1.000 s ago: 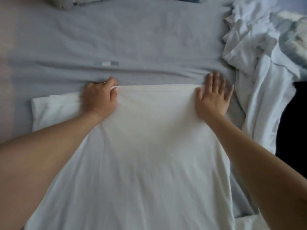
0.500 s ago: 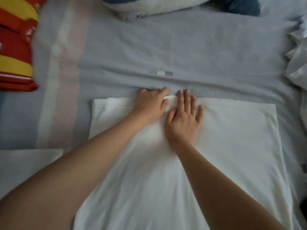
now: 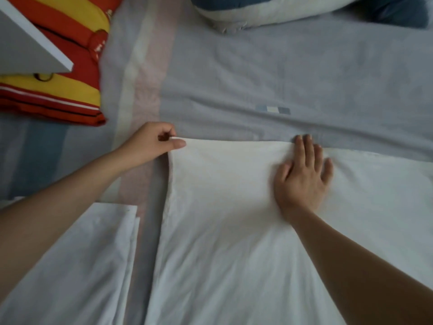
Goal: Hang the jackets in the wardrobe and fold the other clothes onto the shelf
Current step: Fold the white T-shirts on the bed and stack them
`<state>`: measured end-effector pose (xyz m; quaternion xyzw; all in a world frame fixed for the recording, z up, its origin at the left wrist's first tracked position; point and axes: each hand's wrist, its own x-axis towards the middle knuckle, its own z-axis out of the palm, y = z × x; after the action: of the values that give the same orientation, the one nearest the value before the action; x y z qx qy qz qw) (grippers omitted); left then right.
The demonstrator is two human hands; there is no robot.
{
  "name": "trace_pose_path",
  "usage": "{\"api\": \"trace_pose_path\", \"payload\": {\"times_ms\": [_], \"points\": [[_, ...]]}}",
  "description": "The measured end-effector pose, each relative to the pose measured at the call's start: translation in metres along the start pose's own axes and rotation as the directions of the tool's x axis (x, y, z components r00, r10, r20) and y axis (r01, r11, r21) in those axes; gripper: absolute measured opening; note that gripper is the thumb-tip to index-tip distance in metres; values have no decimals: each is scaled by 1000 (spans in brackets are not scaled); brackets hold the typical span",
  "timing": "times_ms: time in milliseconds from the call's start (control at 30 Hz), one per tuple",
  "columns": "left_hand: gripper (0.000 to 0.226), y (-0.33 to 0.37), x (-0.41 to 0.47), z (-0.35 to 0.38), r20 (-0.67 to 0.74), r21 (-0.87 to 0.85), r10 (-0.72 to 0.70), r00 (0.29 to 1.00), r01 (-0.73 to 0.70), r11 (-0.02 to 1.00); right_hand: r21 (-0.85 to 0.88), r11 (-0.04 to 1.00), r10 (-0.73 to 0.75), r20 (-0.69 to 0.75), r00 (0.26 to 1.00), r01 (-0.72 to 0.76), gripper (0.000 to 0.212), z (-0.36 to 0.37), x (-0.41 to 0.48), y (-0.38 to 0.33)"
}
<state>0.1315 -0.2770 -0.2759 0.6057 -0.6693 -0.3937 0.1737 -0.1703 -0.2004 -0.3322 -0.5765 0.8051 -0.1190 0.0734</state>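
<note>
Pinching between thumb and curled fingers, the left hand (image 3: 150, 144) has its grip closed on the far left corner of the white garment (image 3: 234, 231) and holds that corner raised slightly off the bed sheet (image 3: 304, 66). The right hand (image 3: 304, 177) takes no grip. It lies open, palm down and fingers straight, on the garment's far edge near the middle, with the fingertips reaching the hem line.

The pairing looks deliberate. The flat hand seems to pin the cloth and mark where a crease should fall, so the pinched side can come over without dragging the rest askew. The step in hand, as I judge it, is a lengthwise fold of the left portion.

The garment itself lies spread flat on the bed, running from its far edge toward the person and out of view at the near and right sides, so it has not yet reached the shelf.

Just left of the garment, on the near side, sits a folded white cloth (image 3: 82, 266), separated from it by a strip of sheet and probably parked there once finished. Beyond the garment to the left lies red, orange and yellow striped fabric (image 3: 58, 73), partly hidden behind a white board corner (image 3: 28, 43); what that board belongs to I cannot tell. Straight beyond the garment rests a blue and white cushion (image 3: 269, 10).

Thin, limp fabric held by one corner will likely sag, so the near end may trail.
</note>
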Motion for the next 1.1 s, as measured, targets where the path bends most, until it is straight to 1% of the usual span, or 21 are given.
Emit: {"api": "trace_pose_path", "payload": {"times_ms": [67,133,200,267,300,367,467,500,533,567,600,633,667,700,733,767,833,900,1000,1067,1100], "points": [[29,-3,-2,1,-36,-44,-3,999,2,999,2,1000,-2,-10,1000,2,65,0,0,-1],[33,-4,-1,6,-101,18,37,994,-35,999,2,1000,-2,-22,1000,2,66,0,0,0],[25,-8,-1,11,-135,187,70,988,-43,981,1,1000,-5,-33,999,5,66,1,0,0],[20,-11,-4,19,-153,383,103,983,-37,923,-7,1000,-6,-32,999,6,66,2,0,0],[20,-13,-5,23,-168,455,149,974,-57,889,-11,1000,-5,-31,1000,5,66,2,0,0],[21,-18,-7,31,-204,521,214,955,-79,850,-14,1000,-4,-28,1000,4,66,2,0,0],[20,-5,-17,44,-390,586,171,905,101,804,-19,1000,-5,-18,1000,5,67,2,0,0],[23,5,-22,50,-410,614,226,884,84,785,-20,1000,-4,-15,1000,4,68,1,0,0],[27,16,-30,59,-367,646,336,867,-23,763,-20,1000,-2,-7,1000,2,69,1,-1,-1],[31,27,-40,70,-257,671,470,845,-194,716,-16,1000,0,-1,1000,0,70,0,-1,-1],[35,35,-50,83,-89,676,576,813,-375,634,-14,1000,0,-3,1000,0,70,0,-1,-1],[43,39,-61,95,104,670,624,774,-519,532,-11,1000,2,-4,1000,-2,70,1,0,-1],[52,37,-69,104,275,666,605,748,-602,441,-12,1000,5,0,1000,-5,70,1,0,-1],[61,30,-72,109,380,670,554,741,-633,387,-16,1000,4,12,1000,-4,69,1,0,-1],[68,21,-69,108,411,693,500,762,-618,371,-20,1000,0,16,1000,1,69,1,0,0],[73,11,-60,104,379,732,458,804,-564,383,-16,1000,-2,16,1000,2,68,0,0,0],[79,-1,-38,92,249,806,357,900,-398,439,-14,1000,3,23,1000,-2,68,1,-1,1],[80,-5,-17,80,159,826,251,955,-268,495,-18,1000,10,27,1000,-9,68,2,-2,-1],[79,-2,-2,80,128,832,218,967,-225,508,-17,1000,4,35,999,-4,69,3,5,-4],[78,5,-6,80,128,829,192,973,-211,518,-39,999,8,106,994,-4,71,-2,9,-4],[75,7,0,78,108,828,146,983,-170,534,-25,1000,-4,156,988,8,72,-4,17,-9]]}}
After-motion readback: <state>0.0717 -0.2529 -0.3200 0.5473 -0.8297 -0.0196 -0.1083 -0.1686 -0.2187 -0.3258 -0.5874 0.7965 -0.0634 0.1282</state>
